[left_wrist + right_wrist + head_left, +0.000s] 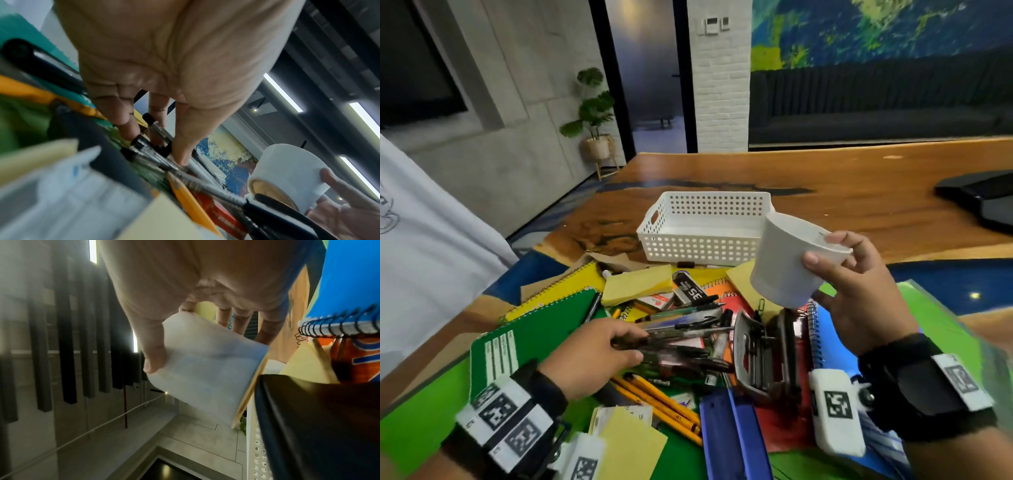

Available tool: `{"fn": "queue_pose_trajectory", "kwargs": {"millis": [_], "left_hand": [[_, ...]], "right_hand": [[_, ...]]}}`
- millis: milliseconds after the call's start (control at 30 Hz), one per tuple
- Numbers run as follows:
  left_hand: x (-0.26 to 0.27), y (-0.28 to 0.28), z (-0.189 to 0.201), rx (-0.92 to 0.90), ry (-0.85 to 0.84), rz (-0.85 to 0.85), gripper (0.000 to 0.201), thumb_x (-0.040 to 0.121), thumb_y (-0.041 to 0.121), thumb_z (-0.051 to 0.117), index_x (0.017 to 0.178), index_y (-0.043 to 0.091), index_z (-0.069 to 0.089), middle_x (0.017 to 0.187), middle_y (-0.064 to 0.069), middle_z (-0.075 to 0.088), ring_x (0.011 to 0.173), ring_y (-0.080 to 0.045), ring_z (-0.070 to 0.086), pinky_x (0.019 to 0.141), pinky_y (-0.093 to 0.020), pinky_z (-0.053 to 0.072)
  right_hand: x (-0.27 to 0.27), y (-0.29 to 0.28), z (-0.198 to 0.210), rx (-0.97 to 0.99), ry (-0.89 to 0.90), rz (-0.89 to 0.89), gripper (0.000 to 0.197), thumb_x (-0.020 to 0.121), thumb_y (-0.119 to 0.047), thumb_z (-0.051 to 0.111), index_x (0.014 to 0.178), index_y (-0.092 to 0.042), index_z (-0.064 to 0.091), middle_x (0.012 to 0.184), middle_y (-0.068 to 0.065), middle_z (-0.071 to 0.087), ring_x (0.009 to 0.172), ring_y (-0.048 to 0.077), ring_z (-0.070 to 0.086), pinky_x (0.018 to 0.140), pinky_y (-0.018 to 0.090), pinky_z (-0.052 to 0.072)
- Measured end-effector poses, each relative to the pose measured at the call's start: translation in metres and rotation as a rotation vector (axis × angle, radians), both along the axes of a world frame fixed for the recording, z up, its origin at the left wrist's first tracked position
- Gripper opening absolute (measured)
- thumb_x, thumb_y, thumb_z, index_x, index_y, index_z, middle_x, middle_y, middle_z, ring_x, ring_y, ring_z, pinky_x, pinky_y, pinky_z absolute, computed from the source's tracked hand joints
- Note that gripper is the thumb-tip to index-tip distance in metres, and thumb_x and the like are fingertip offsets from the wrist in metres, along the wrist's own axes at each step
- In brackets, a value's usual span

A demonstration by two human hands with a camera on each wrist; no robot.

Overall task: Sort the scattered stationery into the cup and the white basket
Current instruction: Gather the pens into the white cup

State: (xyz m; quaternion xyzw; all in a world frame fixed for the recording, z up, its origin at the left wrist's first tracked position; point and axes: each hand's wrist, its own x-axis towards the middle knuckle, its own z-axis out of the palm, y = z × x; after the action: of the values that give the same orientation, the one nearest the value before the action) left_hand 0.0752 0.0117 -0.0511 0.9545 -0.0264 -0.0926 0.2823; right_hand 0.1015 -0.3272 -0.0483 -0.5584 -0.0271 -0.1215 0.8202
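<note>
My right hand (pixel 859 291) grips the white cup (pixel 787 260), tilted, above the pile. My left hand (pixel 592 356) clasps a bundle of pens (pixel 681 346), near the white basket (pixel 705 229).

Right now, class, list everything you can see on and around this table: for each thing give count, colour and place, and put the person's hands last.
cup: one, white, held tilted above the pile
basket: one, white, perforated, on the table behind the pile
pens: a bundle, mostly black and clear, middle of the pile
pencils: several, yellow-orange, near side of the pile
hole punch: one, grey and black, right of the pens
green notebook: one, left of the pile
blue notebook: one, spiral-bound, right of the pile
sticky-note block: one, yellow, in front of the basket
table: one, brown wood
potted plant: one, green, on the floor beyond
left hand: grips the pens
right hand: holds the cup
</note>
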Motion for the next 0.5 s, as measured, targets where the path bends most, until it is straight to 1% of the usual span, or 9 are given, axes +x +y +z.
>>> {"fn": "queue_pose_trajectory", "kwargs": {"millis": [100,167,200,267,300,333,400,433,500], "left_hand": [[0.001,0.004,0.004,-0.019,-0.098,0.056,0.011,0.092,0.031,0.07,0.09,0.04,0.075,0.102,0.024,0.067,0.093,0.006,0.058,0.074,-0.017,0.043],[0.001,0.006,0.006,-0.015,-0.144,0.086,0.012,0.091,0.031,0.07,0.086,0.039,0.077,0.096,0.024,0.07,0.092,0.005,0.06,0.074,-0.02,0.044],[0.0,0.007,0.007,-0.017,-0.147,0.095,0.01,0.091,0.03,0.071,0.086,0.038,0.077,0.094,0.023,0.07,0.091,0.004,0.062,0.073,-0.02,0.045],[-0.001,0.008,0.008,-0.043,-0.093,0.077,0.009,0.087,0.029,0.075,0.092,0.038,0.076,0.097,0.019,0.071,0.091,0.001,0.064,0.077,-0.021,0.05],[-0.002,0.007,0.007,-0.042,-0.04,0.043,0.015,0.086,0.03,0.077,0.097,0.039,0.074,0.101,0.018,0.07,0.092,0.001,0.065,0.08,-0.021,0.052],[-0.004,0.006,0.005,-0.021,0.012,0.008,0.022,0.084,0.031,0.079,0.102,0.04,0.072,0.104,0.018,0.068,0.092,0.001,0.065,0.083,-0.021,0.053],[-0.006,0.001,0.001,0.048,0.049,-0.026,0.032,0.081,0.038,0.08,0.109,0.043,0.067,0.107,0.019,0.065,0.091,0.0,0.065,0.084,-0.024,0.056],[-0.006,-0.002,-0.001,0.081,0.03,-0.027,0.033,0.081,0.042,0.078,0.111,0.044,0.065,0.106,0.018,0.064,0.089,0.0,0.065,0.082,-0.025,0.057],[-0.003,-0.006,-0.003,0.171,-0.04,-0.045,0.03,0.087,0.05,0.069,0.115,0.045,0.06,0.097,0.016,0.063,0.081,-0.001,0.063,0.07,-0.024,0.054]], "right_hand": [[0.001,-0.002,0.0,-0.113,-0.025,0.014,0.118,0.032,-0.043,0.101,0.138,-0.031,0.051,0.128,0.001,0.066,0.114,0.018,0.065,0.089,0.038,0.054],[0.001,0.001,0.006,-0.218,-0.035,0.034,0.134,0.029,-0.049,0.1,0.149,-0.03,0.042,0.133,-0.001,0.065,0.121,0.016,0.062,0.098,0.036,0.05],[0.0,0.003,0.009,-0.268,-0.049,0.057,0.131,0.032,-0.048,0.1,0.148,-0.025,0.044,0.132,-0.002,0.066,0.122,0.016,0.062,0.098,0.036,0.05],[-0.001,0.008,0.015,-0.369,-0.092,0.112,0.103,0.044,-0.041,0.097,0.138,-0.025,0.057,0.128,-0.001,0.069,0.121,0.022,0.062,0.098,0.039,0.053],[-0.002,0.01,0.018,-0.414,-0.111,0.136,0.093,0.049,-0.038,0.094,0.134,-0.027,0.06,0.126,-0.001,0.069,0.121,0.023,0.061,0.097,0.041,0.053],[-0.002,0.011,0.018,-0.444,-0.117,0.146,0.091,0.049,-0.037,0.094,0.134,-0.029,0.06,0.126,-0.002,0.069,0.122,0.022,0.061,0.099,0.043,0.053],[-0.003,0.009,0.02,-0.461,-0.117,0.171,0.101,0.047,-0.038,0.097,0.138,-0.03,0.055,0.129,-0.004,0.067,0.124,0.018,0.06,0.103,0.045,0.05],[-0.003,0.008,0.02,-0.463,-0.119,0.193,0.105,0.046,-0.039,0.098,0.14,-0.029,0.052,0.131,-0.004,0.066,0.124,0.018,0.06,0.103,0.044,0.049],[-0.002,0.006,0.02,-0.459,-0.116,0.255,0.11,0.047,-0.033,0.098,0.143,-0.026,0.045,0.131,-0.003,0.067,0.123,0.017,0.062,0.102,0.038,0.049]]}}
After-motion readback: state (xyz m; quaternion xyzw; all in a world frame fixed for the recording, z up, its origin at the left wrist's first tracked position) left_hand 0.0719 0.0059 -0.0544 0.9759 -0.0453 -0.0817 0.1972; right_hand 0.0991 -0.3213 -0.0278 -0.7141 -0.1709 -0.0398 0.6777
